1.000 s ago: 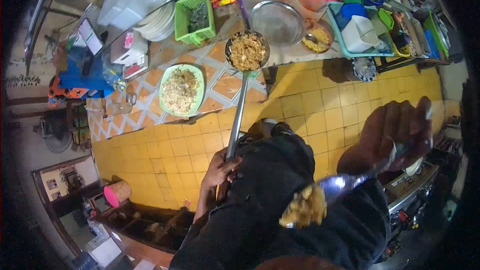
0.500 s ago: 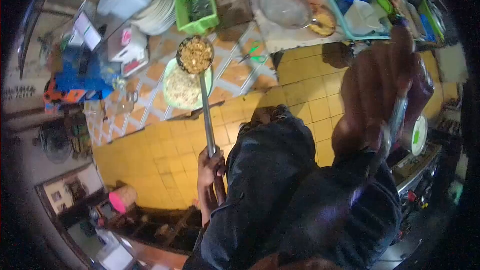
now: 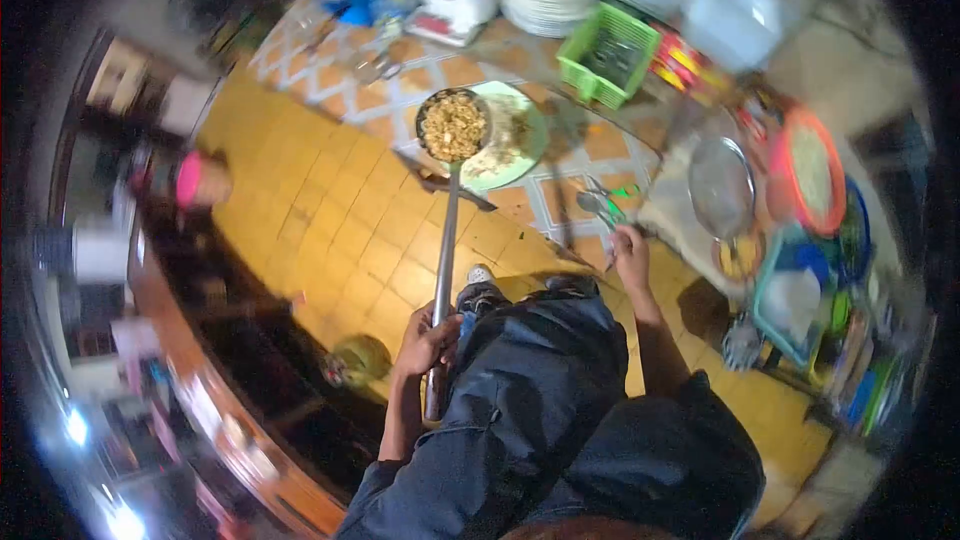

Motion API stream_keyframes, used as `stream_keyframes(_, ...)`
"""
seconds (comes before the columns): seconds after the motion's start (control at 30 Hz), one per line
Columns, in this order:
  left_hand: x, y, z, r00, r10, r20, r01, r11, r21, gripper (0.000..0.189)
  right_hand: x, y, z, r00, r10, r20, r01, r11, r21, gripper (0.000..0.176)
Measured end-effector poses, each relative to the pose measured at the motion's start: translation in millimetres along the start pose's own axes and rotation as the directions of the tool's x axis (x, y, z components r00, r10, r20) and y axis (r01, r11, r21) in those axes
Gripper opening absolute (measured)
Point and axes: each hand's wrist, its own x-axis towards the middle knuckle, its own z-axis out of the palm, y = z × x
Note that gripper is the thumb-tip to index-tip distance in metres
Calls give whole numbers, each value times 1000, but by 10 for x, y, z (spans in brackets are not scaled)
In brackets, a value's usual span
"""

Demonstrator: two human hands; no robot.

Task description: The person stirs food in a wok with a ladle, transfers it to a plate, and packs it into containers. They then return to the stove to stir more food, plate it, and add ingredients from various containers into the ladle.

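My left hand (image 3: pixel 430 335) grips the lower end of a long metal ladle (image 3: pixel 443 240). Its bowl (image 3: pixel 452 125), heaped with fried rice, hangs at the left edge of a green plate (image 3: pixel 520 145) of rice on the tiled counter. My right hand (image 3: pixel 630 255) reaches down to the counter's front edge and is closed on a metal spoon (image 3: pixel 600 206). Green-handled scissors (image 3: pixel 625 190) lie just beyond it. My dark trousers and jacket fill the lower middle.
On the counter stand a green basket (image 3: pixel 610 55), a stack of white plates (image 3: pixel 545 0), a round metal strainer (image 3: pixel 720 190), an orange bowl (image 3: pixel 810 170) and a light blue tray (image 3: pixel 795 295). Yellow floor tiles (image 3: pixel 340 230) lie below; a wooden bench (image 3: pixel 230 410) runs lower left.
The view has swung round. My right hand dropped from close to the camera to the counter edge, and the food on its spoon is gone. The ladle stays at the green plate.
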Motion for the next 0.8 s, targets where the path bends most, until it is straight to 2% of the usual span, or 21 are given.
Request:
stream_keyframes(0.07, -12, -147, 545, 994, -18, -109, 24, 998, 50, 14, 289, 168, -274, 958, 174, 228, -156, 983, -92, 33)
stream_keyframes(0.1, 27, -203, 792, 986, 9, -167, 3, 997, 72, 16, 458, 178, -342, 934, 166, 316, -137, 984, -112, 33)
stream_keyframes(0.13, 96, -222, 1026, 971, 32, -238, -26, 999, 30, 16, 643, 132, -409, 925, 53, 376, 61, 957, -284, 43)
stream_keyframes(0.17, 123, -257, 1251, 960, 34, -279, -38, 999, -11, 16, 787, 95, -500, 890, -58, 453, 269, 868, -418, 53)
stream_keyframes(0.2, 132, -312, 1473, 948, 28, -316, -48, 997, -56, 16, 962, 143, -630, 847, -59, 528, 315, 856, -410, 53)
stream_keyframes(0.23, 234, -279, 1558, 938, -34, -345, 3, 996, -92, 16, 1089, 196, -674, 842, -66, 535, 344, 830, -439, 58)
stream_keyframes(0.27, 275, -307, 1734, 912, -38, -409, -22, 990, -141, 16, 1286, 143, -699, 821, -123, 557, 417, 797, -438, 62)
stream_keyframes(0.3, 325, -331, 1927, 913, -52, -404, -52, 969, -241, 16, 1477, -143, -737, 788, -15, 616, 441, 712, -547, 66)
stream_keyframes(0.33, 373, -337, 2179, 911, -31, -412, -116, 938, -326, 16, 1635, -551, -748, 809, 28, 587, 448, 615, -648, 67)
stream_keyframes(0.37, 424, -243, 2419, 902, -50, -429, -111, 933, -342, 16, 1813, -823, -672, 830, 33, 557, 463, 519, -719, 67)
stream_keyframes(0.4, 533, -300, 2631, 889, -26, -457, -181, 896, -404, 17, 2203, -466, -729, 728, -236, 643, 613, 645, -457, 64)
stream_keyframes(0.43, 630, -294, 2868, 858, -3, -513, -241, 881, -408, 17, 2473, -588, -685, 588, -365, 722, 784, 477, -397, 59)
stream_keyframes(0.47, 715, -167, 3090, 823, 11, -568, -287, 870, -400, 17, 2691, -838, -589, 491, -368, 790, 831, 470, -298, 59)
stream_keyframes(0.53, 1105, -242, 3417, 727, 17, -686, -386, 837, -388, 18, 3138, -1195, -383, 418, -197, 887, 735, 646, -203, 57)
stream_keyframes(0.6, 1476, 32, 3732, 626, 32, -779, -458, 823, -335, 18, 3774, -1334, -135, 194, -313, 930, 860, 510, -8, 56)
stream_keyframes(0.67, 1874, 357, 4092, 522, -62, -851, -569, 718, -401, 19, 4432, -1421, 210, 26, -294, 955, 890, 443, 112, 56)
stream_keyframes(0.7, 2022, 458, 4210, 419, -66, -905, -558, 768, -314, 21, 4629, -1208, 327, 16, -203, 979, 870, 486, 87, 56)
stream_keyframes(0.73, 2249, 550, 4350, 345, -99, -933, -605, 737, -301, 21, 4979, -1140, 522, -20, -129, 991, 884, 461, 78, 56)
stream_keyframes(0.77, 2334, 743, 4562, 275, -144, -951, -646, 705, -294, 22, 5305, -1211, 562, -94, -128, 987, 884, 446, 142, 56)
stream_keyframes(0.8, 2525, 980, 4736, 201, -195, -960, -665, 693, -280, 23, 5675, -1177, 674, -119, -101, 988, 866, 475, 153, 56)
